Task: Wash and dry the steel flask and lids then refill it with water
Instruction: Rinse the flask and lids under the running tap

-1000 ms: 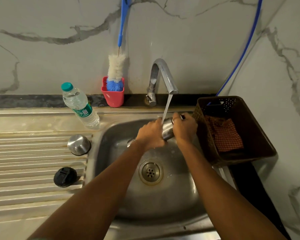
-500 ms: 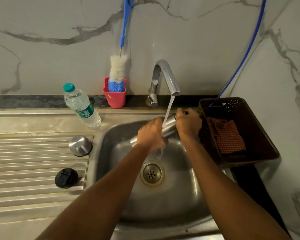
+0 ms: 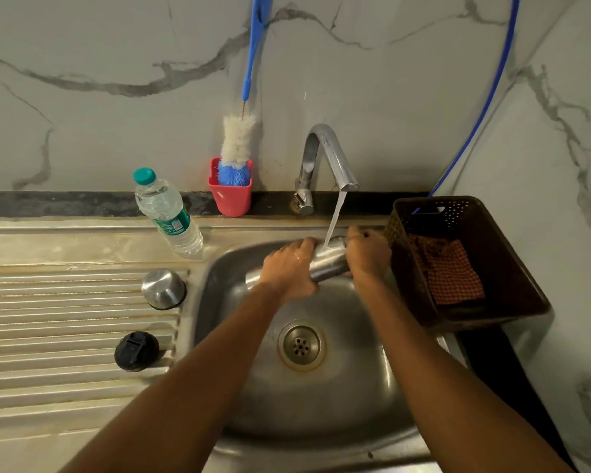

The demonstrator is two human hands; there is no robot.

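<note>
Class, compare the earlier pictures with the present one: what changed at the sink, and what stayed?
Little moved. The left hand and right hand still grip the flask under the running tap; slightly more of it shows between them. The steel lid, black lid and water bottle stayed put.

I'm looking at home kitchen: steel sink (image 3: 321, 407) with ribbed drainboard (image 3: 65, 319), tap (image 3: 328, 148) running, bottle brush (image 3: 238, 138) standing in red cup (image 3: 231, 199), marble-look wall (image 3: 116, 46).

1 flask (image 3: 328, 264), 2 lids (image 3: 163, 289) (image 3: 136, 350), 1 water btl (image 3: 166, 213), 1 brush (image 3: 238, 145), 1 basket (image 3: 498, 254).
</note>
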